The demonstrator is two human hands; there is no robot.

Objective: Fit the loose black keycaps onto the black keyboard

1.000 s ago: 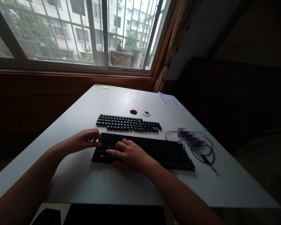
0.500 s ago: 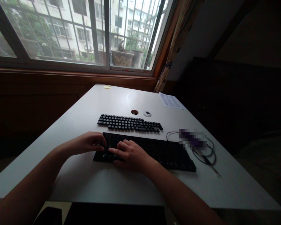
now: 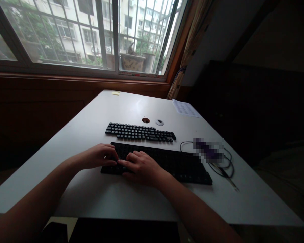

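Note:
A black keyboard base (image 3: 182, 165) lies on the white table in front of me, much of its left part covered by my hands. My left hand (image 3: 98, 156) is bent over its left end, thumb and fingers brought together in a pinch. Whatever sits between those fingertips is too small and dark to make out. Resting on the keyboard, my right hand (image 3: 142, 167) points its index finger at the left fingertips, thumb apart and other fingers loosely curled. Beyond the base, loose black keycaps (image 3: 134, 131) are laid out in keyboard-like rows.
A blurred purple object (image 3: 207, 150) and a coiled black cable (image 3: 231, 168) lie right of the keyboard. Farther back are a round table hole (image 3: 145, 120), a ring-shaped cover (image 3: 159, 122), printed paper (image 3: 184, 108) and a yellow note (image 3: 116, 93). A barred window stands behind the table.
My left hand has shifted slightly right, and its thumb and fingertips have come together close to the right index finger. My right hand has hardly moved.

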